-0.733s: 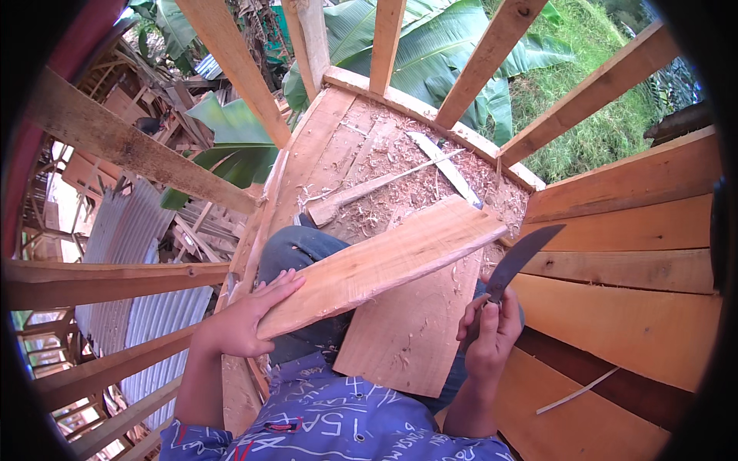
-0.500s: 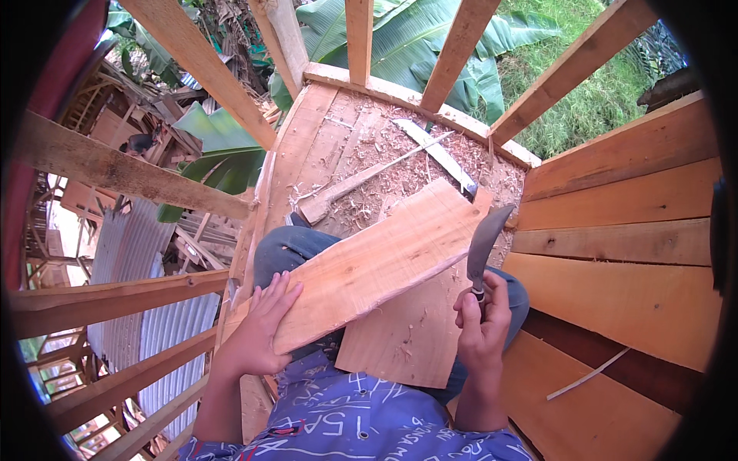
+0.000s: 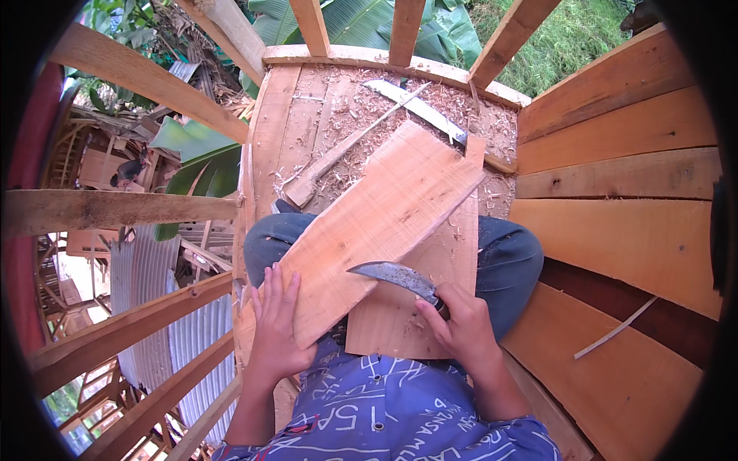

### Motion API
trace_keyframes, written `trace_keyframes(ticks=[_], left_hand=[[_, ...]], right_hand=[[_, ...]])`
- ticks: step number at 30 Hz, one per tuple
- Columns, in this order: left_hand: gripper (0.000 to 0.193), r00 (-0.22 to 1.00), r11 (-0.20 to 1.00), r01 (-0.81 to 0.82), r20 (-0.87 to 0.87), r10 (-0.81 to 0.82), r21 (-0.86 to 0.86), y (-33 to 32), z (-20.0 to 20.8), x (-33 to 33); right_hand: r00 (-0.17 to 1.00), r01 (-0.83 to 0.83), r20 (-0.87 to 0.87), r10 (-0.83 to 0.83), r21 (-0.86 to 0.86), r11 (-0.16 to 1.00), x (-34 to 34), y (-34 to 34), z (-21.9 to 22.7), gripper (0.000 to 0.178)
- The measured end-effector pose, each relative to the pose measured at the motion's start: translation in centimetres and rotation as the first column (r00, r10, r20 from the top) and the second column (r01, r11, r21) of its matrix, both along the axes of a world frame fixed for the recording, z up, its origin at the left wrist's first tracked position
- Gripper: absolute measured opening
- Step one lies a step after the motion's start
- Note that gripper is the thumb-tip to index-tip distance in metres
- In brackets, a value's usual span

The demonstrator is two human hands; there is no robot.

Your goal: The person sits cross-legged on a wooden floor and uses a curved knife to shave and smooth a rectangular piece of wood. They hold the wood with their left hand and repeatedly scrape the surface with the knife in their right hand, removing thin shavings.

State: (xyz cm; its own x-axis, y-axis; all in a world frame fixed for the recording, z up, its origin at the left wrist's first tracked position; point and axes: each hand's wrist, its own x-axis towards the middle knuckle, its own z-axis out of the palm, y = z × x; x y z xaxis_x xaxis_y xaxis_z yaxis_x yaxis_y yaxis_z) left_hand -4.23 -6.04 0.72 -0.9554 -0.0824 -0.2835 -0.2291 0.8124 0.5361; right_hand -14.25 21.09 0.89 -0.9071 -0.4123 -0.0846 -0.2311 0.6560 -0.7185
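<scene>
A long pale plank (image 3: 369, 223) lies slantwise across my lap, running from near left to far right. My left hand (image 3: 278, 323) rests on its near end with the fingers stretched out over the wood. In my right hand (image 3: 465, 326) is a knife with a curved blade (image 3: 396, 276), gripped by its dark handle. The blade points left, its tip over the plank's right edge close to the near end; whether it touches the wood I cannot tell. A second, wider board (image 3: 411, 311) lies under the plank, between my bent legs.
Wood shavings (image 3: 350, 180) cover the floor ahead. On them lie a long flat blade (image 3: 415, 111) and a wooden stick with a thick end (image 3: 330, 165). Slatted rails (image 3: 138, 211) stand at left, a plank wall (image 3: 615, 180) at right. A thin strip (image 3: 615, 329) lies at right.
My right hand has brought the knife down and to the left, turning its blade from upward to leftward, over the plank's edge. My left hand stays on the plank. The whole view has shifted.
</scene>
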Motion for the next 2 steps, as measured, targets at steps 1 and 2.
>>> trace_keyframes(ticks=[1, 2], left_hand=[[0.105, 1.0, 1.0, -0.01, -0.007, 0.01, -0.005, 0.29, -0.12, -0.03], [0.105, 1.0, 1.0, -0.024, -0.013, 0.024, -0.012, 0.59, -0.09, -0.1]], right_hand=[[1.0, -0.024, 0.008, 0.023, 0.013, 1.0, 0.21, 0.11, -0.07, 0.026], [0.999, -0.039, 0.024, 0.038, 0.038, 0.999, 0.39, 0.0, 0.05, 0.027]])
